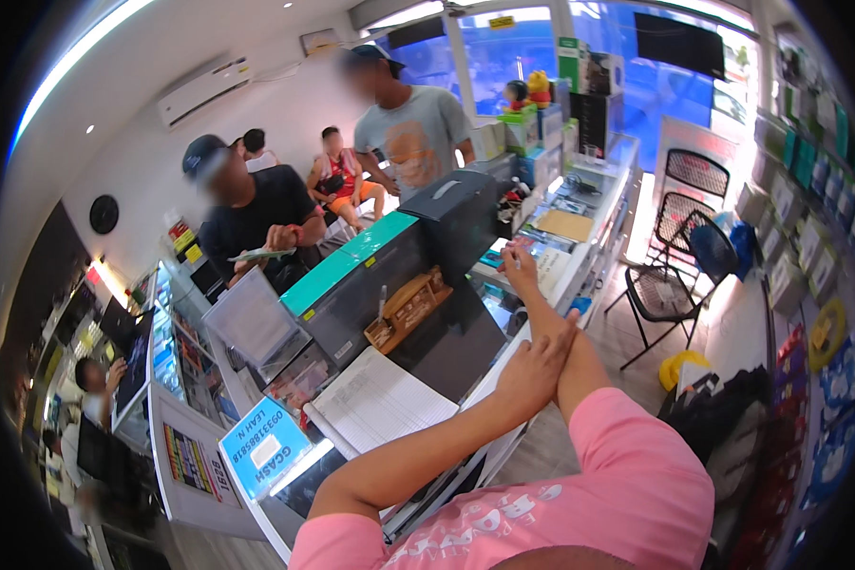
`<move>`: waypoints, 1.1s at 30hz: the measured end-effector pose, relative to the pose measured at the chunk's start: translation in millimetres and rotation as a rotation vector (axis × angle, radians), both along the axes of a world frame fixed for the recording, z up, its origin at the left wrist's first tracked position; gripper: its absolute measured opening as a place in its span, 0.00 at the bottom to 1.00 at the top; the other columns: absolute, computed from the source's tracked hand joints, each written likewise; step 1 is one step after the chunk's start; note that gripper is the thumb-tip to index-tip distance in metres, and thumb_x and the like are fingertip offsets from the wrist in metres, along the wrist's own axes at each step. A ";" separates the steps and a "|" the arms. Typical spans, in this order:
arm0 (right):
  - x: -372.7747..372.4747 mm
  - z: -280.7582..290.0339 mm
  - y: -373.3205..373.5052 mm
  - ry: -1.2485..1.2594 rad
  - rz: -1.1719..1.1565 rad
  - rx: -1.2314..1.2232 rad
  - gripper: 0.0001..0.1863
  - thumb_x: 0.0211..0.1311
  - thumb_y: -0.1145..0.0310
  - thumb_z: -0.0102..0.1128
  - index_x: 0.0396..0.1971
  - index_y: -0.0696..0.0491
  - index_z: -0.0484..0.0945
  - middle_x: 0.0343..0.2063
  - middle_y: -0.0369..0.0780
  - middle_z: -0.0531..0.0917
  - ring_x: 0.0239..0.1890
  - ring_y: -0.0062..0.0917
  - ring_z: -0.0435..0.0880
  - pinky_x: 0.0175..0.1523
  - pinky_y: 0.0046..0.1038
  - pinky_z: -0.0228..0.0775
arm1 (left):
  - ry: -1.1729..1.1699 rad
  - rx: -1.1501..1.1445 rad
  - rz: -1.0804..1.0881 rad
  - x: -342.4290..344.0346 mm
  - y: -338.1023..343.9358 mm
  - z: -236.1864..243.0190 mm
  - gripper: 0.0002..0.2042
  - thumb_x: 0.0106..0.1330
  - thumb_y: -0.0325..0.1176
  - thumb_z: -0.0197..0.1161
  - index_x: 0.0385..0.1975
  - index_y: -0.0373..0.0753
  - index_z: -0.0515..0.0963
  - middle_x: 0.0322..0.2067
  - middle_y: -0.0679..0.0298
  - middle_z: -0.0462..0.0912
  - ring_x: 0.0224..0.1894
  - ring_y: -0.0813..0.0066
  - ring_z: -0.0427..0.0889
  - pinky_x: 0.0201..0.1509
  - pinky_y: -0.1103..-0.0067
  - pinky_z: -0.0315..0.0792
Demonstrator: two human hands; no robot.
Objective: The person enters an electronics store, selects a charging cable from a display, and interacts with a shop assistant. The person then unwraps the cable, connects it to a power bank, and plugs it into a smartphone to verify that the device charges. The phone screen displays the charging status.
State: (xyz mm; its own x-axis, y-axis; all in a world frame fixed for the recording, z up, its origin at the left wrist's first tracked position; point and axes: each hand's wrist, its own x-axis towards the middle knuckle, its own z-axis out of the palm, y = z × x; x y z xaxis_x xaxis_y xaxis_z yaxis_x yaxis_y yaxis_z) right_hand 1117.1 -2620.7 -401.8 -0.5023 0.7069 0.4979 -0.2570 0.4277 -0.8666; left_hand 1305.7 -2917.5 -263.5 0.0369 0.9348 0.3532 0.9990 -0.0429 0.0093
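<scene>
My left hand (541,353) lies across my right forearm (579,370) at the counter's edge, its fingers curled onto it. My right hand (517,266) reaches further over the counter with bent fingers round something small that I cannot make out, beside a teal item (490,256) and pale papers (549,271). Left of my arms are an open ruled notebook (380,399), a wooden pen holder (407,309), a long dark case with a teal top (351,252) and a blue sign (266,446).
Across the counter, a person in black (252,218) holds something flat; another in grey (404,133) stands. Others sit behind (347,180) or are at the left (95,389). Folding chairs (665,294), a yellow object (684,366) and hanging merchandise (788,237) are at the right.
</scene>
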 end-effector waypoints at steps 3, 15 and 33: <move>16.6 -9.8 75.4 0.140 -0.354 0.261 0.11 0.72 0.58 0.63 0.42 0.50 0.81 0.34 0.38 0.84 0.25 0.22 0.84 0.30 0.24 0.76 | -0.075 0.024 -0.167 11.0 -7.9 3.8 0.36 0.55 0.25 0.61 0.69 0.27 0.65 0.71 0.47 0.63 0.60 0.49 0.72 0.63 0.64 0.70; 31.8 40.8 -14.9 0.275 0.019 -0.611 0.14 0.68 0.56 0.62 0.36 0.52 0.81 0.24 0.37 0.84 0.22 0.16 0.76 0.30 0.19 0.68 | -0.860 -0.042 -0.193 36.6 -98.6 13.1 0.38 0.55 0.19 0.48 0.73 0.37 0.64 0.78 0.49 0.51 0.80 0.47 0.47 0.81 0.61 0.44; 10.4 29.7 -49.6 0.007 0.081 -0.139 0.14 0.67 0.60 0.63 0.33 0.57 0.82 0.23 0.38 0.86 0.26 0.21 0.84 0.35 0.27 0.75 | -0.017 -0.036 0.021 10.7 -47.6 10.4 0.24 0.59 0.22 0.59 0.58 0.21 0.73 0.77 0.56 0.55 0.54 0.59 0.74 0.54 0.67 0.71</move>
